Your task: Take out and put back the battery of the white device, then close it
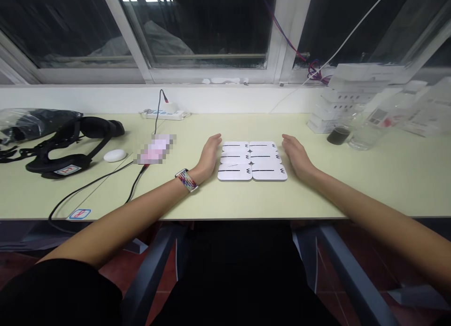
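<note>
Several white rounded cards (252,161) lie flat on the pale table in two columns of three, edges nearly touching. Each shows a black line and a small black mark like a W. Along the left side of the cards, my left hand (209,158) stands on its edge with fingers stretched forward, holding nothing; a colourful woven band is on that wrist. My right hand (296,154) rests the same way beside the right column, fingers extended, nothing in it. A small gap shows between each hand and the cards.
On the left of the table (239,204) are a black headset (58,166), a white oval object (115,155), a blurred-out phone-like object (157,149) and black cables. A power strip (165,114) sits behind. White boxes (324,110), a dark-liquid container (338,135) and clear bottles stand at the right.
</note>
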The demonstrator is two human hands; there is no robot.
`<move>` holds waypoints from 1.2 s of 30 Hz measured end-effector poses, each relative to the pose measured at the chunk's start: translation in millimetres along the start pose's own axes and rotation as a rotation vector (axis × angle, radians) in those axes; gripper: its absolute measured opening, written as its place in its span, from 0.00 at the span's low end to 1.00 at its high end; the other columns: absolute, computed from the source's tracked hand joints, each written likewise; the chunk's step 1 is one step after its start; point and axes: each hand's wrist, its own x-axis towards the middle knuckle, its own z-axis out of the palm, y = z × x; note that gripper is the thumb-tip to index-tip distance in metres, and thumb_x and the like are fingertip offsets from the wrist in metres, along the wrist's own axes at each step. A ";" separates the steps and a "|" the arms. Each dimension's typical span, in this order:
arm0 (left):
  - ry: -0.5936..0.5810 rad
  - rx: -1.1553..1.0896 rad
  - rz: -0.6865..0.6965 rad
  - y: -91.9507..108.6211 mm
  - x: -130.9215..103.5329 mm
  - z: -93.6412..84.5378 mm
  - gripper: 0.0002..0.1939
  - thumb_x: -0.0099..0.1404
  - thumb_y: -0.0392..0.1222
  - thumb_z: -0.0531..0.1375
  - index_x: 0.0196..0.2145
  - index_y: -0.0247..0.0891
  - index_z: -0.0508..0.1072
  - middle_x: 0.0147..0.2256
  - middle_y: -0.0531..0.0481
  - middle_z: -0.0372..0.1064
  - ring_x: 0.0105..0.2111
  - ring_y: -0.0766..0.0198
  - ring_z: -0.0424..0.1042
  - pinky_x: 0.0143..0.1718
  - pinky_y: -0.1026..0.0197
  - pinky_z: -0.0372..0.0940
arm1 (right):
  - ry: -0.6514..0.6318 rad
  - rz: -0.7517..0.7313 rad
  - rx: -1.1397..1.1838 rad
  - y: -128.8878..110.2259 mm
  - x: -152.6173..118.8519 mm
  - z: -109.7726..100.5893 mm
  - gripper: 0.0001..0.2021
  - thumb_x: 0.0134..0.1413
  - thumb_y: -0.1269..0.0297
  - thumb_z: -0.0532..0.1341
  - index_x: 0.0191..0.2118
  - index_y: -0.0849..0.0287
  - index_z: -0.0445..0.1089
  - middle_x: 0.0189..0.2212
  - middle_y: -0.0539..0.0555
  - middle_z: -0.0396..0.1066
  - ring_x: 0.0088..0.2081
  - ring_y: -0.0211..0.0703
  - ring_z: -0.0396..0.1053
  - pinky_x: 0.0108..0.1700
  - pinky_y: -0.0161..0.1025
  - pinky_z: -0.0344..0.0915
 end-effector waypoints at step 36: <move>-0.238 0.645 0.074 -37.6 47.2 -28.4 0.31 0.71 0.46 0.53 0.69 0.41 0.69 0.73 0.39 0.62 0.73 0.36 0.56 0.74 0.29 0.47 | -0.261 -0.275 -0.520 30.1 60.9 -19.4 0.24 0.73 0.62 0.49 0.65 0.65 0.70 0.64 0.70 0.72 0.66 0.66 0.66 0.70 0.63 0.61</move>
